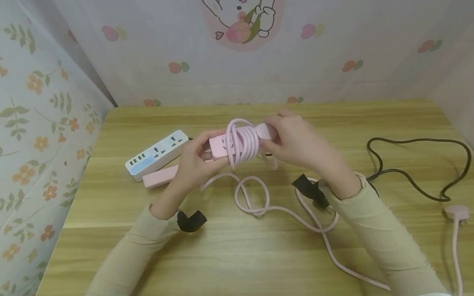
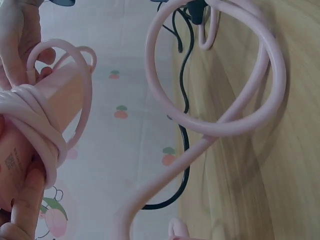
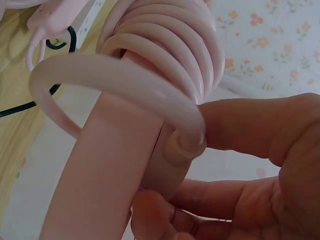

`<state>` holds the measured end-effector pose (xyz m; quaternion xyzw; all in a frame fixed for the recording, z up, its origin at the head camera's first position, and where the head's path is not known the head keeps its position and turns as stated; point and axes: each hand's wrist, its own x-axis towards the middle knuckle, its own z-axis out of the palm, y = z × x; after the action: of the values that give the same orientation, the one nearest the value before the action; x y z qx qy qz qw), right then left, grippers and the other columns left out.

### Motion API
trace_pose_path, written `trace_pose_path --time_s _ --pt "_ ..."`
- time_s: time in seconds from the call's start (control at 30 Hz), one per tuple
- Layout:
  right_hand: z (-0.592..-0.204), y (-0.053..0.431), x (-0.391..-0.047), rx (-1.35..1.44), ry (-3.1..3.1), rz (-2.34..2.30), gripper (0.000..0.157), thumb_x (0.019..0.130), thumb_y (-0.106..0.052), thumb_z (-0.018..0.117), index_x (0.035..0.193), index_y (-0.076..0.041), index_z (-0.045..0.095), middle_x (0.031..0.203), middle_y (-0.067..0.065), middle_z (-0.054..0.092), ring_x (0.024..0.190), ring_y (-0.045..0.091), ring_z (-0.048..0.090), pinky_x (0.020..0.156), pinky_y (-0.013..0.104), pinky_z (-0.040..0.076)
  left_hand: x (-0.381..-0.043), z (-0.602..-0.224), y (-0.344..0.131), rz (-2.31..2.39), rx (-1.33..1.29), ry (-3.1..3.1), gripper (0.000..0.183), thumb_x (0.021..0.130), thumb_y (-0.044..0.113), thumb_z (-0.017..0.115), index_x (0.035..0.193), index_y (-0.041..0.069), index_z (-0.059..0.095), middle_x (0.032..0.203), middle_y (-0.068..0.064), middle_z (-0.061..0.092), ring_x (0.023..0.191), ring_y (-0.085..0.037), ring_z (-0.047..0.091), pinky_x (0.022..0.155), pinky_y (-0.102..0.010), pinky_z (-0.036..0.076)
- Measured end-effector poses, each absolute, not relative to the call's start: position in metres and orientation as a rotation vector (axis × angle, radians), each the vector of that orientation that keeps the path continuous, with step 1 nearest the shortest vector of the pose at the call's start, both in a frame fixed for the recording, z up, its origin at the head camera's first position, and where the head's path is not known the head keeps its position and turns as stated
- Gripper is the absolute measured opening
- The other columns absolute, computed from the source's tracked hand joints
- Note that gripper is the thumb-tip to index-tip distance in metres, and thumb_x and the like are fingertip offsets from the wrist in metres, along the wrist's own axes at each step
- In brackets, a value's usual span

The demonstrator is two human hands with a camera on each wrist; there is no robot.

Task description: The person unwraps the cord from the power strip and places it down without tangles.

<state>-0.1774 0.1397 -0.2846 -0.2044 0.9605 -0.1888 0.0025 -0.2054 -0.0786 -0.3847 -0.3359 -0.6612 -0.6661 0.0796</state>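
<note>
In the head view, both hands hold a pink power strip [image 1: 220, 147] above the table. Its pink cord [image 1: 249, 145] is wound round the middle in several turns. My left hand [image 1: 191, 167] grips the strip's left end, thumb and fingers on opposite edges. At the other end, my right hand [image 1: 297, 139] pinches the cord's plug [image 1: 263, 132] against the strip. The right wrist view shows a loose loop of cord [image 3: 115, 82] arching over the strip beside the tight coils. Left-hand fingers [image 2: 27, 200] press the strip below the coils in the left wrist view.
Behind my left hand lie a white power strip [image 1: 158, 155] and another pink power strip [image 1: 160, 177]. A loose pink cord [image 1: 289, 211] loops across the table, and a pink plug [image 1: 457, 212] lies at the right. A black cable [image 1: 418, 140] curves over the right side.
</note>
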Motion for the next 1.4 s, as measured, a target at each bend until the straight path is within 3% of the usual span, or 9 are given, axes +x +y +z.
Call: trace_pose_path --time_s 0.23,0.5,0.63,0.8,1.1,1.4 --pt "-0.284 0.139 -0.182 -0.592 3.012 -0.64 0.037 0.081 -0.014 0.073 0.11 0.005 0.063 0.094 0.018 0.058 0.082 0.028 0.052 0.066 0.037 0.049 -0.204 -0.382 -0.077 -1.975 -1.006 -1.974 0.05 0.066 -0.021 0.068 0.113 -0.017 0.052 0.111 -0.033 0.057 0.093 -0.014 0.06 0.075 -0.033 0.057" --pt "-0.288 0.137 -0.176 -0.616 3.13 -0.527 0.024 0.078 -0.017 0.074 0.089 0.002 0.066 0.075 0.012 0.059 0.066 0.024 0.055 0.056 0.034 0.048 -0.202 -0.379 -0.079 -1.931 -1.031 -2.024 0.05 0.067 -0.019 0.07 0.113 -0.016 0.053 0.11 -0.03 0.059 0.091 -0.016 0.06 0.075 -0.032 0.057" --pt "-0.293 0.139 -0.174 -0.676 3.17 -0.596 0.031 0.075 -0.018 0.075 0.094 0.005 0.065 0.081 0.015 0.062 0.069 0.026 0.056 0.057 0.035 0.049 -0.202 -0.378 -0.081 -1.913 -1.045 -2.026 0.05 0.067 -0.018 0.071 0.113 -0.015 0.054 0.11 -0.029 0.058 0.091 -0.015 0.06 0.074 -0.031 0.057" --pt "-0.304 0.144 -0.174 -0.72 3.156 -0.711 0.035 0.074 -0.015 0.075 0.097 0.007 0.063 0.09 0.017 0.062 0.074 0.027 0.055 0.058 0.034 0.049 -0.204 -0.379 -0.081 -1.891 -1.094 -2.027 0.049 0.067 -0.018 0.072 0.113 -0.014 0.054 0.11 -0.029 0.059 0.091 -0.024 0.06 0.074 -0.032 0.057" --pt "-0.316 0.15 -0.179 -0.678 3.046 -0.858 0.028 0.073 -0.015 0.071 0.09 0.004 0.059 0.077 0.011 0.056 0.066 0.022 0.049 0.053 0.029 0.043 -0.207 -0.382 -0.082 -1.948 -1.086 -2.12 0.048 0.069 -0.017 0.07 0.114 -0.014 0.054 0.11 -0.029 0.059 0.093 -0.035 0.062 0.077 -0.034 0.056" --pt "-0.313 0.153 -0.184 -0.593 2.993 -0.869 0.038 0.069 -0.021 0.076 0.093 0.002 0.059 0.076 0.01 0.057 0.066 0.021 0.05 0.054 0.028 0.043 -0.207 -0.375 -0.083 -1.919 -1.135 -2.096 0.049 0.067 -0.016 0.072 0.112 -0.013 0.056 0.107 -0.027 0.061 0.087 -0.022 0.061 0.073 -0.034 0.057"
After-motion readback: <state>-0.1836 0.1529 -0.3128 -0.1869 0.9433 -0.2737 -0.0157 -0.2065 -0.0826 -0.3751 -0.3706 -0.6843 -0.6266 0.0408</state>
